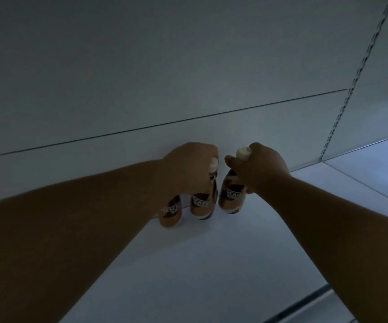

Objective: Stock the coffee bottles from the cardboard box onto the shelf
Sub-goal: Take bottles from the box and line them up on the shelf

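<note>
Head view: left hand [188, 169] and right hand [260, 170] each clamp bottles [230, 197]; a careless release could topple neighbours beneath

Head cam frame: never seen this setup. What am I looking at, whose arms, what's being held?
There is no robot here. A person wears a wide-angle camera on the head, looking forward and down, so the two bare arms reaching in from the bottom are their own. The pale surface is a shelf with a white back panel behind it; the light is dim. Three brown-labelled coffee bottles are at the back of the shelf. The left hand is closed over the tops of the left bottle and the middle bottle. The right hand grips the right bottle by its neck, just under the cream cap. Whether the bottles already rest on the shelf is hard to tell. The cardboard box is out of view.
</note>
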A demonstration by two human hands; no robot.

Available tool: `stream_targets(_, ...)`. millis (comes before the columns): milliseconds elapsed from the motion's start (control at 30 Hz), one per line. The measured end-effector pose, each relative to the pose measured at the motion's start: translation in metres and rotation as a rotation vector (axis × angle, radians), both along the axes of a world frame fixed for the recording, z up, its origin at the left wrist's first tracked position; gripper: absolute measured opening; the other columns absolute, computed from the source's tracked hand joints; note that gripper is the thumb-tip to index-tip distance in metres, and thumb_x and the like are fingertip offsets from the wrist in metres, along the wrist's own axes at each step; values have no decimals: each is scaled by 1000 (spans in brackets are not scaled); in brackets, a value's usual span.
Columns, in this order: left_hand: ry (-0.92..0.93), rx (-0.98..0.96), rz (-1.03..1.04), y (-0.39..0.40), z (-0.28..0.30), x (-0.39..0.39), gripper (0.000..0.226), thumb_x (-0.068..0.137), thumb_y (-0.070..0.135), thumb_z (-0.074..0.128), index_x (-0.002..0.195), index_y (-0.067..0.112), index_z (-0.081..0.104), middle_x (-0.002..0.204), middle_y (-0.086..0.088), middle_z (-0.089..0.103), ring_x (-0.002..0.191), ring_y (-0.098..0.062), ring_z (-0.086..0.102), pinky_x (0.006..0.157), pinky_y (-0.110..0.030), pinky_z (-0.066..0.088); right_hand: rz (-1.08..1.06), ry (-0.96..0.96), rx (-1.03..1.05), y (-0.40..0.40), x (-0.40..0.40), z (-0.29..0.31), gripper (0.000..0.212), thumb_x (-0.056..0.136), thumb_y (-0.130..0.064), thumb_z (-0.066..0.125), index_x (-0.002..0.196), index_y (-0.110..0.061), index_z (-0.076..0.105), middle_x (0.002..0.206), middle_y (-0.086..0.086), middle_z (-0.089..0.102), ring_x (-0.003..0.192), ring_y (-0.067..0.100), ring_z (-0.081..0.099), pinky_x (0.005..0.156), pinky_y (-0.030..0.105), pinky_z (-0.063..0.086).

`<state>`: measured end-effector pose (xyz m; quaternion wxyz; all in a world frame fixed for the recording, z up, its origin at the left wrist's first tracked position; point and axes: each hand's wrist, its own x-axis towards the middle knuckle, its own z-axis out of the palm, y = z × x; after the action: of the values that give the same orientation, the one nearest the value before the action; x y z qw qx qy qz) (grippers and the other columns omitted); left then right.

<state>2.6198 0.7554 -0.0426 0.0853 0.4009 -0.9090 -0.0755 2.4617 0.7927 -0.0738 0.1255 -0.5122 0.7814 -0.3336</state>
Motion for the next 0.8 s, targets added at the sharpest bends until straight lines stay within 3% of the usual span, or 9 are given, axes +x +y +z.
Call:
stream_targets(167,-79,-96,17,-7,-12,5,24,82,18,68,104,15,56,96,-3,55,84,-21,53,69,-31,38,19,-15,66,-20,16,-9,50,78,-54,66,103,-13,54,96,8,64,84,29,69,79,45,58)
stream_targets(300,-114,-214,52,-10,-14,8,23,86,23,65,105,15,55,97,-2,39,77,-17,42,67,-31,35,61,-4,159,-31,29,-12,46,81,-56,62,88,-11,57,81,10,68,76,27,69,70,36,56)
stream_targets(433,-152,-331,105,-1,-10,12,24,88,20,58,109,13,50,110,-7,50,90,-22,52,68,-30,36,129,-155,210,-36,34,-1,27,88,-34,60,80,-8,63,85,13,71,79,30,71,75,42,61)
stream_targets(500,-217,-399,119,6,-9,11,29,86,18,59,111,13,47,115,-9,47,95,-24,53,68,-31,38,136,-84,235,-24,33,6,27,89,-30,60,100,-5,62,95,12,66,87,29,68,77,39,58)
stream_targets(600,-272,-487,111,28,1,7,49,73,26,70,112,17,42,114,-8,43,95,-25,49,72,-34,44,99,67,195,12,31,27,49,91,-33,60,130,-8,45,121,12,58,106,28,58,76,31,45)
stream_targets(800,-49,-334,-96,89,2,-27,36,79,26,71,107,19,50,109,-3,51,92,-18,53,71,-28,43,17,258,88,114,-7,53,43,88,-28,60,126,-14,46,117,9,55,103,27,59,81,34,48)
